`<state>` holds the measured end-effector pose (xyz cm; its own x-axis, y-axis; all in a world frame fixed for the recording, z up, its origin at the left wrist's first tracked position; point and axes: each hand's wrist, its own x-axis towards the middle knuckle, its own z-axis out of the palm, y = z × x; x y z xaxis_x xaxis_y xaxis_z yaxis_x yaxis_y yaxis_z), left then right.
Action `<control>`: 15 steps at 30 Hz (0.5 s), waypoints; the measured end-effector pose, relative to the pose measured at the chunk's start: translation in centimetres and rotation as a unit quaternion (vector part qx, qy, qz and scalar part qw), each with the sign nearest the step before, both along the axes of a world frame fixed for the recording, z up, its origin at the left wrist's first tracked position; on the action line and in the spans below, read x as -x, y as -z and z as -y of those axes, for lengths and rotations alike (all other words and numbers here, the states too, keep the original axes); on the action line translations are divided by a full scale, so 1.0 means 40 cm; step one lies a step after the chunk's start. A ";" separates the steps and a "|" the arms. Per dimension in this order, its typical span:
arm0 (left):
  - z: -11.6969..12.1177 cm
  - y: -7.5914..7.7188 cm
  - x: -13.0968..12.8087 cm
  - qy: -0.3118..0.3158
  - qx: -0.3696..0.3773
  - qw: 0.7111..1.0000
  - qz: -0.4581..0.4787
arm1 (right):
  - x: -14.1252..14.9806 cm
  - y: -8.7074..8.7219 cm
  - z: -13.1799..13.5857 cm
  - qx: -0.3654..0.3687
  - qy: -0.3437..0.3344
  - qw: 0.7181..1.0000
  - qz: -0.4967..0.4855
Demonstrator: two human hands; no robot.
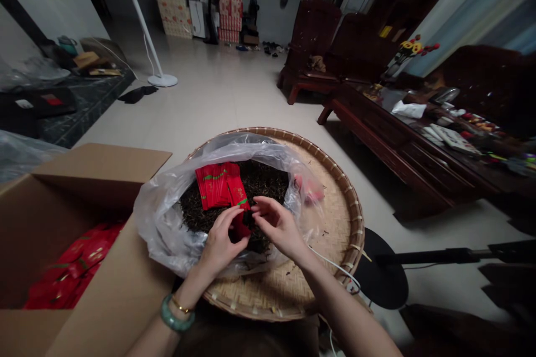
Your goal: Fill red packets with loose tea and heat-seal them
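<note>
A clear plastic bag lies open, full of dark dried tea leaves. On the leaves rests a fanned stack of flat red tea packets, with green and gold marks. My left hand is closed around a red packet, holding it over the leaves. Close to the packet's upper end is my right hand, its fingers curled at a dark clump that looks like tea leaves. The right fingertips partly overlap this clump, so its edges are hard to make out.
Under the bag is a round woven bamboo tray with a raised rim. At left stands an open cardboard box holding many filled red packets. A black stand base is at right, and a white cable crosses the tray's rim.
</note>
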<state>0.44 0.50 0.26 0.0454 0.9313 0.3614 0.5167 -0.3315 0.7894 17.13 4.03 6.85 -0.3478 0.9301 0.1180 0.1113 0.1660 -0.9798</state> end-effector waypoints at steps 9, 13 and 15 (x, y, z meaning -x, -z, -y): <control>0.000 -0.009 0.002 -0.007 0.017 1.000 0.022 | 0.010 -0.022 0.013 -0.173 -0.045 0.968 0.179; -0.002 -0.001 0.003 -0.020 0.003 1.000 0.009 | 0.020 -0.051 0.040 -0.189 -0.112 0.928 0.302; -0.002 0.000 0.003 -0.023 0.002 1.000 0.002 | 0.020 -0.064 0.047 -0.192 -0.134 0.916 0.325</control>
<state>0.30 0.56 0.25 0.0011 0.9340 0.3572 0.5281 -0.3039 0.7929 16.34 2.14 9.42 -0.6704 0.7343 0.1069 0.5549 0.5918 -0.5847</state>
